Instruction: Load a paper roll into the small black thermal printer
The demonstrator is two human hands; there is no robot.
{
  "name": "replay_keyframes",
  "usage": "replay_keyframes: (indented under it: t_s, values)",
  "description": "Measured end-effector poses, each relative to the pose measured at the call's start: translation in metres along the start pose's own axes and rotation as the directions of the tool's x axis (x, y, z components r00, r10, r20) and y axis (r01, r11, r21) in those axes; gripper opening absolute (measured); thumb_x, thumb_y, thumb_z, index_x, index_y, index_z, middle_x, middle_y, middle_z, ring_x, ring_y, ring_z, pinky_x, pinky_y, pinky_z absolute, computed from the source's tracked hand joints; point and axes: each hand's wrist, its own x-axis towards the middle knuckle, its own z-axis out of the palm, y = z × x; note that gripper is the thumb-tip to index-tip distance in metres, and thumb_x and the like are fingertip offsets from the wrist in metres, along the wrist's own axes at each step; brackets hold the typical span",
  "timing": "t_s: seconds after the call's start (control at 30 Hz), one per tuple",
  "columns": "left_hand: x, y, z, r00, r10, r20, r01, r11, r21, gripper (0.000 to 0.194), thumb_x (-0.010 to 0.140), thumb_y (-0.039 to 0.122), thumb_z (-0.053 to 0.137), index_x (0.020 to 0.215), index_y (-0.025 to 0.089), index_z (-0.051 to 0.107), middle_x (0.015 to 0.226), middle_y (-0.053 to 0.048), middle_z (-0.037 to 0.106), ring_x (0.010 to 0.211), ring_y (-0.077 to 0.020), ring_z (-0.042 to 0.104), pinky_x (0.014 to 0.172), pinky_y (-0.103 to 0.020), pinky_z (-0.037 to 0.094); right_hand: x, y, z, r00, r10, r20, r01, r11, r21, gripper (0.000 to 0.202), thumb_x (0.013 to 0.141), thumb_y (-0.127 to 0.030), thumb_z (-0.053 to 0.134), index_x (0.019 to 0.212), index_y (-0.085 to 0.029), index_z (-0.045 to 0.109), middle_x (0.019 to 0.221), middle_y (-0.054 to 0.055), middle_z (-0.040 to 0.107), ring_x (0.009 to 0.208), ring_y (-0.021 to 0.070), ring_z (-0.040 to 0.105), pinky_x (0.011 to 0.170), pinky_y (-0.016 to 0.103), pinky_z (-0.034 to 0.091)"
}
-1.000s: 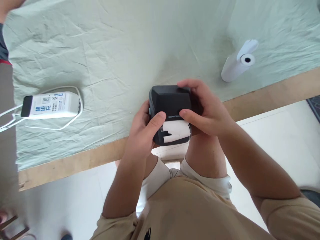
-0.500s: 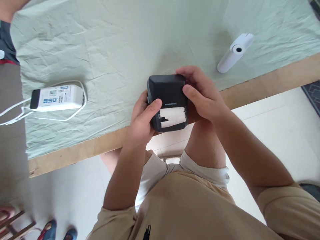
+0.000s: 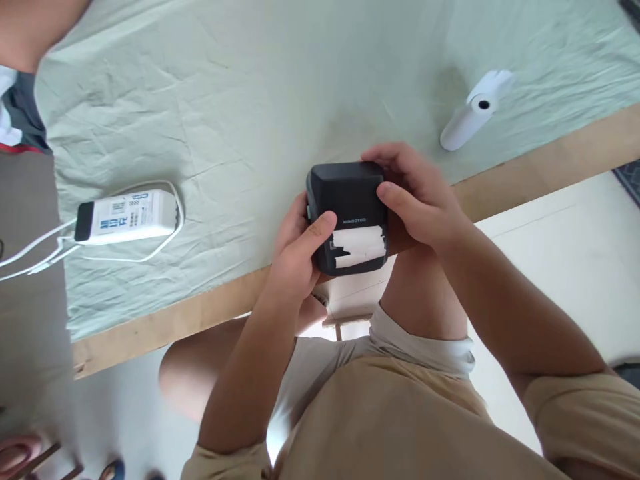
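A black box-shaped device [image 3: 350,197] with a torn white label on its lower face is held over the table's front edge. My left hand [image 3: 303,250] grips its left side, thumb on the face and fingers mostly hidden behind. My right hand [image 3: 417,193] holds the upper right side, thumb at the edge and forefinger by the top corner. To the right of the device, a white paper roll [image 3: 463,125] with a loose end lies on the cloth. A white power strip [image 3: 130,217] with a black end and a looped cable is at the left.
A pale green cloth [image 3: 240,120] covers the table, whose wooden front edge [image 3: 170,319] is bare. Another person's arm [image 3: 37,27] reaches in at the top left. My legs are under the table edge. A wooden stool and footwear stand on the floor at the lower left.
The whole view has shifted, so the device, hands and table things appear slightly further right and lower. My left knee shows more. The other person's arm reaches further into view. My grip looks the same.
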Motion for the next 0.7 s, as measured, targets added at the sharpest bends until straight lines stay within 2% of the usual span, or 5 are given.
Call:
replay_keyframes:
  t_s: [0.13, 0.23, 0.37, 0.5, 0.7]
  values:
    - [0.005, -0.002, -0.001, 1.000, 0.001, 0.028, 0.000, 0.999, -0.041, 0.027, 0.093, 0.040, 0.082, 0.111, 0.022, 0.074, 0.101, -0.007, 0.081, 0.125, -0.0339, 0.075, 0.092, -0.038, 0.067, 0.001, -0.003, 0.001, 0.998, 0.039, -0.053, -0.039, 0.999, -0.011, 0.036, 0.097, -0.055, 0.064, 0.126, -0.033, 0.067, 0.131, 0.002, 0.074, 0.124, 0.0278, 0.071, 0.114, 0.049, 0.058]
    - [0.008, -0.003, -0.001, 0.998, -0.015, 0.059, 0.018, 0.999, -0.045, 0.027, 0.094, 0.042, 0.079, 0.110, 0.021, 0.074, 0.112, -0.008, 0.080, 0.132, -0.0368, 0.072, 0.098, -0.045, 0.067, 0.004, -0.007, 0.002, 0.996, 0.051, -0.069, -0.054, 0.998, -0.040, 0.033, 0.093, -0.056, 0.066, 0.117, -0.033, 0.069, 0.126, 0.001, 0.075, 0.121, 0.0287, 0.071, 0.112, 0.048, 0.058]
    - [0.010, -0.005, 0.002, 0.999, -0.020, 0.048, 0.023, 0.998, -0.055, 0.022, 0.098, 0.038, 0.073, 0.109, 0.019, 0.073, 0.113, -0.009, 0.079, 0.133, -0.0390, 0.070, 0.098, -0.048, 0.066, 0.010, -0.011, 0.001, 0.994, 0.066, -0.092, -0.075, 0.992, -0.100, 0.033, 0.089, -0.064, 0.067, 0.103, -0.034, 0.067, 0.115, 0.001, 0.078, 0.117, 0.0296, 0.072, 0.109, 0.046, 0.058]
    - [0.007, -0.006, 0.008, 0.999, 0.045, 0.024, -0.045, 0.999, -0.009, 0.024, 0.098, 0.041, 0.072, 0.109, 0.019, 0.074, 0.110, -0.007, 0.077, 0.135, -0.0378, 0.070, 0.098, -0.047, 0.066, 0.010, -0.008, 0.000, 0.997, 0.037, -0.070, -0.044, 0.994, -0.100, 0.036, 0.090, -0.062, 0.063, 0.108, -0.032, 0.066, 0.116, 0.000, 0.077, 0.115, 0.0276, 0.072, 0.109, 0.047, 0.059]
    - [0.007, -0.006, 0.013, 0.996, 0.039, -0.079, -0.039, 0.999, 0.007, 0.027, 0.094, 0.048, 0.072, 0.100, 0.022, 0.074, 0.096, -0.006, 0.077, 0.125, -0.0355, 0.074, 0.096, -0.045, 0.067, 0.005, -0.006, 0.003, 0.998, 0.031, -0.062, -0.037, 0.994, -0.104, 0.037, 0.097, -0.060, 0.056, 0.117, -0.030, 0.064, 0.119, 0.001, 0.076, 0.113, 0.0264, 0.072, 0.107, 0.047, 0.060]
